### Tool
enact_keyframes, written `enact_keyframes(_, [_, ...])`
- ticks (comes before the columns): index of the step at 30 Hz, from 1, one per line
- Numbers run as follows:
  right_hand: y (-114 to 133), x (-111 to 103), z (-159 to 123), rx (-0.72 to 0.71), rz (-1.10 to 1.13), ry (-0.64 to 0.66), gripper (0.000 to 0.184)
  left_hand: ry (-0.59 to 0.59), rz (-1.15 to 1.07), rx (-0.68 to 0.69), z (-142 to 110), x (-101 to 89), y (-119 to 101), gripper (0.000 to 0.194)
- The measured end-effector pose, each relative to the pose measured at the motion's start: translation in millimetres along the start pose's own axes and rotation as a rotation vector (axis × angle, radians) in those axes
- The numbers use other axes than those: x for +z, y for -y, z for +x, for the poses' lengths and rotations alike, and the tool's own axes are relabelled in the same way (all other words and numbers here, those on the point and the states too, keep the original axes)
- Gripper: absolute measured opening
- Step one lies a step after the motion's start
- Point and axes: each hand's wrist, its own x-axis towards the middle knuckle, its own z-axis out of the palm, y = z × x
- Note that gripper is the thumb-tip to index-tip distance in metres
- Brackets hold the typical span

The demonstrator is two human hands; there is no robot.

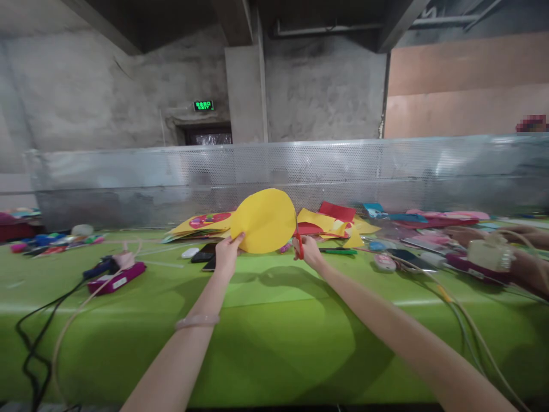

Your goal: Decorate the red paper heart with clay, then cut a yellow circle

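Note:
A round piece of yellow paper (pixel 266 220) is held up over the green table, its lower left edge pinched by my left hand (pixel 229 249). My right hand (pixel 309 253) grips a pair of scissors (pixel 300 247) with red handles. The blades point upward along the right edge of the yellow paper; whether they are apart I cannot tell. Behind the paper on the left lies a stack of coloured sheets (pixel 199 225) with a red shape on top. To the right are red and yellow paper scraps (pixel 334 220).
Phones (pixel 203 253) and a white case (pixel 190 252) lie by my left hand. A purple power strip (pixel 118 278) with cables stands further left. Another person's hands (pixel 525 252) are at the right, near a phone (pixel 412 259). A perforated metal screen (pixel 300 171) runs behind the table.

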Motion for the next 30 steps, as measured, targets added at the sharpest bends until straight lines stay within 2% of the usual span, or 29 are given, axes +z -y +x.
enact_keyframes(30, [-2.8,-7.2,7.1,0.004,-0.027,-0.023,0.019,0.014,0.064,0.015,1.5,-2.0,2.0,0.019])
